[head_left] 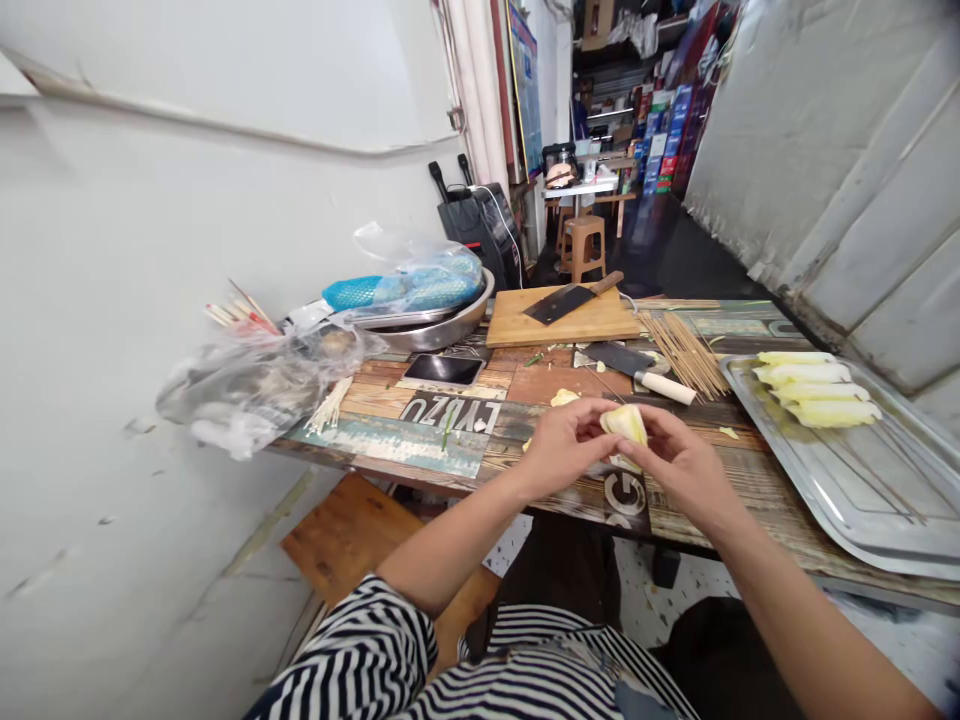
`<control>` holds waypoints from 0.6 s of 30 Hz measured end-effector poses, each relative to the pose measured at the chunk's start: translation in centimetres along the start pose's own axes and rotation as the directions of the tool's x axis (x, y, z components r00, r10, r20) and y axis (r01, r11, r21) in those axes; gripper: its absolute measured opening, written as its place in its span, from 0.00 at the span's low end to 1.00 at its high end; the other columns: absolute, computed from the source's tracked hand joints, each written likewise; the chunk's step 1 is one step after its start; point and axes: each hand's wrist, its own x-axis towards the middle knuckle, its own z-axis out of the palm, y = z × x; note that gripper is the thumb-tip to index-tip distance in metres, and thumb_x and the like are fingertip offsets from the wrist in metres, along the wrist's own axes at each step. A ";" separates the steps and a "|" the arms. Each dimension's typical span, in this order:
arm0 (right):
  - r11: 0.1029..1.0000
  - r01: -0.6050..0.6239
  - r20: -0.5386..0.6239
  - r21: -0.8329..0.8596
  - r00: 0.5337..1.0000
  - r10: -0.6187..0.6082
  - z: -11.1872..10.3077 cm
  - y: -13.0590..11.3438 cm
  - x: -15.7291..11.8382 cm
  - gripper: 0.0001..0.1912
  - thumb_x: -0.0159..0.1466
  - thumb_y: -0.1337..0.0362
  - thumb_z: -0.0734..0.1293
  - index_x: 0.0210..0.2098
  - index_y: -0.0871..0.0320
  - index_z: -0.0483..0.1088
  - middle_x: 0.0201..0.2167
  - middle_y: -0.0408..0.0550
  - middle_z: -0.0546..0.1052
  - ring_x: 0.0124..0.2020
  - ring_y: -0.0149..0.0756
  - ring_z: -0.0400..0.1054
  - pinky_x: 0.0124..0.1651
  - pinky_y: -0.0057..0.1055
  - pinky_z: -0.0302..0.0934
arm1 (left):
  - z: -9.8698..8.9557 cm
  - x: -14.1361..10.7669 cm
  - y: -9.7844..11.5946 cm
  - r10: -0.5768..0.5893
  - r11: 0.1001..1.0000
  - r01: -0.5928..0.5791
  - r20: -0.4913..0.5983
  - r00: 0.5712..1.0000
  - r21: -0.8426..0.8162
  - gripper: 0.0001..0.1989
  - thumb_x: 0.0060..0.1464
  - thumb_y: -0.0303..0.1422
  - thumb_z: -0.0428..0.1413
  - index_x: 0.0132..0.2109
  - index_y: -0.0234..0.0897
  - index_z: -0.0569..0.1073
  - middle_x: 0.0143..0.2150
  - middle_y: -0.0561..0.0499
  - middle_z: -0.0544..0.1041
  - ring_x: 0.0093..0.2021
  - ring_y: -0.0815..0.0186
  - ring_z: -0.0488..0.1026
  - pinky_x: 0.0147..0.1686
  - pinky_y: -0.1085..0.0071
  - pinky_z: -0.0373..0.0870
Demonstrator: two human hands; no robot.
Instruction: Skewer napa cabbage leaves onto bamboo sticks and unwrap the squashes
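Observation:
Between my two hands, above the table's near edge, is a pale yellow-white cabbage leaf [626, 424], folded or rolled. My left hand [566, 445] pinches it from the left side. My right hand [675, 455] grips its right side, thumb in front. A yellow leaf scrap [564, 397] lies just behind my left hand. Past my right hand rests a cleaver with a white handle [667, 387], beside a spread of bamboo skewers [686, 350]. On the metal tray [840, 530] at the right lie several yellow-white cabbage rolls [817, 390], with thin skewers extending from them.
A wooden cutting board [510, 322] carries a dark cleaver [559, 303]. A phone [444, 370] lies left of centre, near enoki mushrooms [330, 405] and a clear plastic bag [255, 385]. Behind them stands a metal basin [450, 328] with blue-netted produce [405, 288]. A wall borders the left.

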 end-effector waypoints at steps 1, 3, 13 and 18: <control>0.998 -0.013 0.011 0.058 1.000 0.013 0.0 -0.1 0.0 0.25 0.56 0.47 0.75 0.46 0.55 0.74 0.43 0.49 0.79 0.42 0.42 0.73 0.46 0.38 0.68 | 0.1 -0.2 0.2 0.031 0.998 -0.031 0.005 1.000 0.052 0.21 0.46 0.37 0.68 0.47 0.33 0.77 0.36 0.49 0.79 0.30 0.71 0.72 0.31 0.74 0.69; 0.975 -0.080 0.037 0.205 0.997 0.074 -0.2 -0.4 -0.1 0.22 0.53 0.48 0.77 0.42 0.54 0.77 0.40 0.48 0.80 0.39 0.39 0.73 0.43 0.34 0.69 | 0.2 -0.6 0.6 0.061 0.992 -0.063 0.025 0.998 0.107 0.19 0.48 0.36 0.66 0.48 0.34 0.79 0.34 0.51 0.78 0.28 0.72 0.70 0.29 0.75 0.67; 0.596 -0.302 0.122 0.744 0.938 0.324 -1.4 -0.7 -0.1 0.20 0.55 0.54 0.78 0.44 0.52 0.78 0.36 0.44 0.79 0.35 0.31 0.72 0.45 0.28 0.71 | -0.7 0.4 0.2 -0.138 0.961 0.073 -0.232 0.963 -0.267 0.20 0.49 0.33 0.64 0.50 0.33 0.75 0.31 0.54 0.76 0.28 0.74 0.70 0.30 0.77 0.67; 0.588 -0.382 0.210 0.713 0.916 0.341 -0.7 -0.4 0.1 0.18 0.58 0.52 0.74 0.42 0.56 0.79 0.46 0.50 0.79 0.35 0.33 0.72 0.34 0.26 0.71 | 0.1 0.7 -0.7 -0.326 0.868 0.248 -0.116 0.938 -0.430 0.28 0.46 0.34 0.67 0.53 0.35 0.67 0.28 0.56 0.74 0.24 0.72 0.70 0.23 0.77 0.64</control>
